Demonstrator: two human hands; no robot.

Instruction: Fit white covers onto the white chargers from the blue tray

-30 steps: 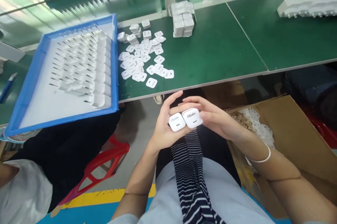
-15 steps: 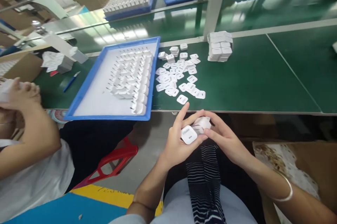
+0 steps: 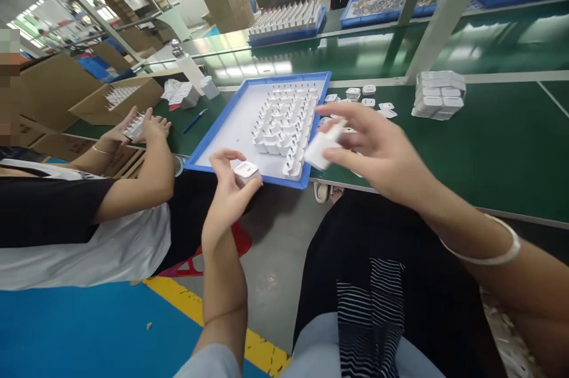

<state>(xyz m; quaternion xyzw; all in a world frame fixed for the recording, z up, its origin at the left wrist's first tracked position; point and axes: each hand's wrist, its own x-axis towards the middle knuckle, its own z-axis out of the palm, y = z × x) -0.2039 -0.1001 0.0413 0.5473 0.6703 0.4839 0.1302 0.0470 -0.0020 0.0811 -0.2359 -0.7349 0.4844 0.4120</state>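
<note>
Both hands have lifted off the lap: right hand (image 3: 382, 147) pinches one charger (image 3: 322, 147) over the blue tray (image 3: 208, 147)'s near-right corner, left hand (image 3: 229, 191) grips another (image 3: 246, 170) at its near edge. Tray approx. half filled (near-left part bare); neither charger placed yet.

Tray (image 3: 222, 135) sits on worktop (image 3: 489, 147) at its near edge, rows of chargers (image 3: 287, 123) in its right half. Loose covers (image 3: 368, 102) lie right of tray, a stack of chargers (image 3: 438, 95) further right. Pen (image 3: 194, 121) and cardboard box (image 3: 115, 96) lie left of tray. Second tray (image 3: 284, 25) sits behind.
</note>
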